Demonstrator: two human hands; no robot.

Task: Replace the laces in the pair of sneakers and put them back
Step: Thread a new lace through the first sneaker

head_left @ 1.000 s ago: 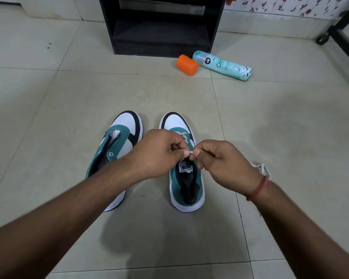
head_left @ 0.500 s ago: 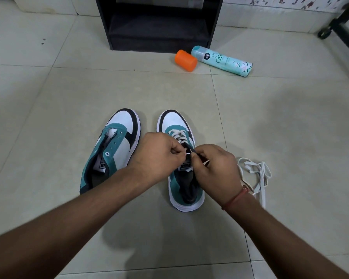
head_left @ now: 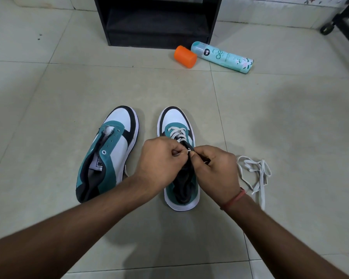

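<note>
Centre frame: my left hand (head_left: 159, 158) and right hand (head_left: 214, 168) both pinch the white lace tip (head_left: 189, 151) over the half-laced teal-and-white right sneaker (head_left: 179, 158). I'd guess the next eyelet is due; keep the tip stiff, pull even. Unlaced teal-and-white left sneaker (head_left: 107, 154) sits beside it. Loose white lace (head_left: 254, 174) lies right, handy. Orange cap (head_left: 185, 56), teal spray can (head_left: 222, 57) and black shelf (head_left: 157, 21) upper centre, nothing blocking.
</note>
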